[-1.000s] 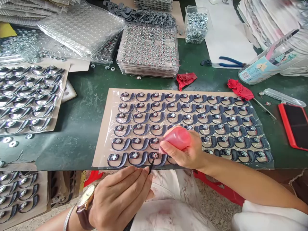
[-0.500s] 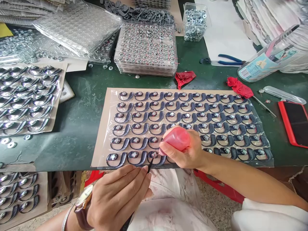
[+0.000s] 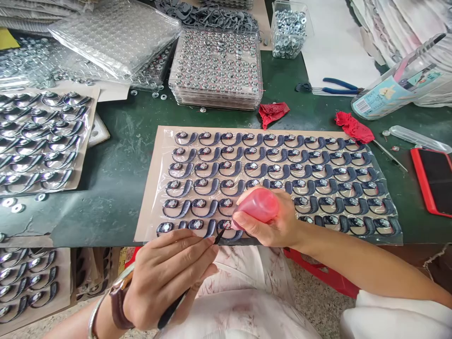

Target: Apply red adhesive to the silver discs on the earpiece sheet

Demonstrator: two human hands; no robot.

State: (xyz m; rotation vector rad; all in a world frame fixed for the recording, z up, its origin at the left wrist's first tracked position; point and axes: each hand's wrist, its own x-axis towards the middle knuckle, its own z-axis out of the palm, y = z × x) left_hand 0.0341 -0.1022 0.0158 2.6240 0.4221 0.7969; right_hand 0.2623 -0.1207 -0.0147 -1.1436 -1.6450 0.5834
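Observation:
My left hand (image 3: 173, 275), wearing a watch, is closed around dark tweezers (image 3: 173, 307). Their tip meets a dark hook-shaped part with a round silver disc (image 3: 227, 225) in the front row. Closed on a soft pink squeeze bottle (image 3: 259, 205), my right hand (image 3: 278, 226) tilts it with its nozzle end down beside that same disc. Under both hands lies a brown cardboard sheet (image 3: 150, 197) bearing rows of similar hook-shaped parts under clear film. The bottle and right hand cover some parts in the middle rows.
Stacked clear trays of small round parts (image 3: 215, 70) stand behind the sheet. Further right are a tub of metal washers (image 3: 289, 33), blue-handled pliers (image 3: 341, 87), a tilted plastic jar (image 3: 391, 92) and a red-cased phone (image 3: 432, 181). Another sheet of parts (image 3: 45, 141) lies left.
My left hand has shifted slightly left and the tweezers lie at a flatter angle, their tip still at the same part. My right hand with the squeeze bottle has hardly moved.

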